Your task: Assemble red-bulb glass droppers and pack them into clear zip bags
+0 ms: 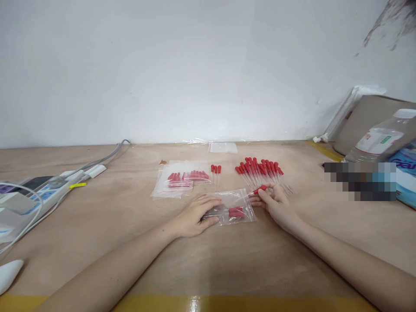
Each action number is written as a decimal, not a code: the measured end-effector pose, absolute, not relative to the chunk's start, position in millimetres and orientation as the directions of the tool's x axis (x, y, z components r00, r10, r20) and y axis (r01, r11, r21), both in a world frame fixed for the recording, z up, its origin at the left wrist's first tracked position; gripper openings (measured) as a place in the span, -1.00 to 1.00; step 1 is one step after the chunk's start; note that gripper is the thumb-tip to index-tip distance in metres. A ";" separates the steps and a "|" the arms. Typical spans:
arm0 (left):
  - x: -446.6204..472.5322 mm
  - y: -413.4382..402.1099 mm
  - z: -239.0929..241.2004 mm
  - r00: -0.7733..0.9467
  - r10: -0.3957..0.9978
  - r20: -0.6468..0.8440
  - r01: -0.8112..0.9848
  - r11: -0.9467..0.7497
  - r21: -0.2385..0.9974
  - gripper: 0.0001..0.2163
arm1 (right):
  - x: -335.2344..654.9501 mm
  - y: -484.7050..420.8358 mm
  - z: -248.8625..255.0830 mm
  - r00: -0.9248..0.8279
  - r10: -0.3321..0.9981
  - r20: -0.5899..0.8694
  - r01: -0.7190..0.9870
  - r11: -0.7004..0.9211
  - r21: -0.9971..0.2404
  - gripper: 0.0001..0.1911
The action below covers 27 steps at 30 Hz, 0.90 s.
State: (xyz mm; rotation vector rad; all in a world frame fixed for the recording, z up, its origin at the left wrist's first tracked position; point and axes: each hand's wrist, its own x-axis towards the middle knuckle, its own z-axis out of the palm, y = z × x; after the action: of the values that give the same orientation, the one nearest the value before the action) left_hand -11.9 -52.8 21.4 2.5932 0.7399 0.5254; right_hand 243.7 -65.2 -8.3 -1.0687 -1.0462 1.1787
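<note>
My left hand grips the left end of a clear zip-lock bag, fingers above and thumb below. Inside that bag lie a few droppers with red bulbs. Between the thumb and fingers of my right hand is a glass dropper, held by its red bulb. Its thin tube points left, towards the bag's upper right side; whether the tip is inside is unclear. Beyond my right hand spreads a pile of droppers, bulbs facing away. Three more droppers lie beyond the bag.
Left of centre, filled zip-lock bags overlap. An empty-looking bag lies by the wall. Power strips with cables occupy the left side. A plastic bottle and a blue package stand at right, beside a blurred-out patch.
</note>
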 end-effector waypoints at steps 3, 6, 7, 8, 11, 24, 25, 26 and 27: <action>-11.8 -53.1 21.6 0.787 0.564 0.250 0.414 -0.783 0.465 -0.63 | 244.0 -64.7 -8.2 0.005 0.995 0.101 0.058 0.101 -0.993 -0.63; -11.6 -53.1 21.5 0.785 0.564 0.256 0.412 -0.784 0.463 -0.63 | 244.2 -63.5 -8.0 -0.090 0.982 0.167 0.320 0.187 -0.929 -0.73; -11.4 -53.0 21.5 0.784 0.564 0.260 0.411 -0.785 0.463 -0.62 | 244.2 -62.4 -8.5 -0.104 0.975 0.195 0.378 0.221 -0.899 -0.76; -11.3 -52.9 21.3 0.783 0.563 0.264 0.409 -0.786 0.463 -0.62 | 244.1 -60.7 -9.4 -0.115 0.968 0.224 0.422 0.252 -0.871 -0.78; -11.1 -52.6 20.7 0.784 0.558 0.273 0.399 -0.789 0.467 -0.62 | 243.2 -55.5 -12.1 -0.151 0.949 0.276 0.485 0.314 -0.816 -0.80; -11.2 -51.5 18.6 0.791 0.552 0.263 0.402 -0.794 0.457 -0.64 | 246.4 -51.5 0.6 -0.226 0.948 0.224 0.481 0.309 -0.821 -0.76; -11.1 -51.4 18.5 0.790 0.553 0.265 0.403 -0.793 0.457 -0.64 | 247.7 -47.2 1.9 -0.142 0.960 0.242 0.515 0.280 -0.810 -0.78; -11.1 -51.2 18.4 0.787 0.555 0.268 0.402 -0.793 0.458 -0.64 | 248.3 -42.2 4.6 -0.081 0.959 0.270 0.559 0.268 -0.784 -0.79; -11.1 -51.2 18.2 0.785 0.557 0.272 0.403 -0.792 0.459 -0.64 | 247.7 -36.5 8.3 -0.042 0.953 0.300 0.604 0.264 -0.752 -0.80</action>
State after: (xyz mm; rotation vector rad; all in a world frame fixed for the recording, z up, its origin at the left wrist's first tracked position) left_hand -11.1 -51.2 18.2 2.5975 0.7285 0.5631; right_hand 247.7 -36.5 8.3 -1.4328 -1.7417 0.5540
